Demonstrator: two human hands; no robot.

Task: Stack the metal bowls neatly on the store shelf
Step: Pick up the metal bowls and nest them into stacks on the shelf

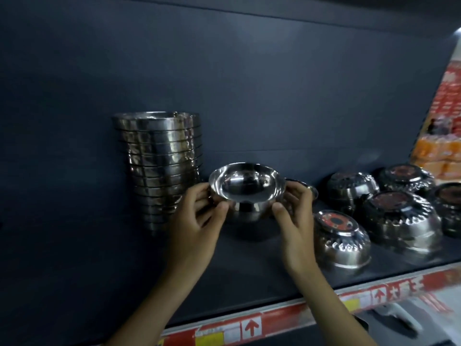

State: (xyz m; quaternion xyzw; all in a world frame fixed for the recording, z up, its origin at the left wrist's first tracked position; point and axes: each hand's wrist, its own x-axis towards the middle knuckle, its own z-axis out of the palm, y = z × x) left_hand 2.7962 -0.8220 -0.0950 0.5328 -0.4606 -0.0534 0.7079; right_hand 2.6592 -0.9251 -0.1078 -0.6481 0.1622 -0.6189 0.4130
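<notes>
A shiny metal bowl sits upright on the dark shelf, mouth tilted toward me. My left hand grips its left rim and side, and my right hand grips its right side. Just left of it a tall stack of nested metal bowls stands against the back wall. Another bowl shows partly behind my right hand. To the right, several patterned metal bowls lie upside down, the nearest one close to my right wrist.
The shelf's front edge carries a red and white price strip with arrows. Orange and red packaged goods fill a display at the far right. A dark back panel rises behind the bowls.
</notes>
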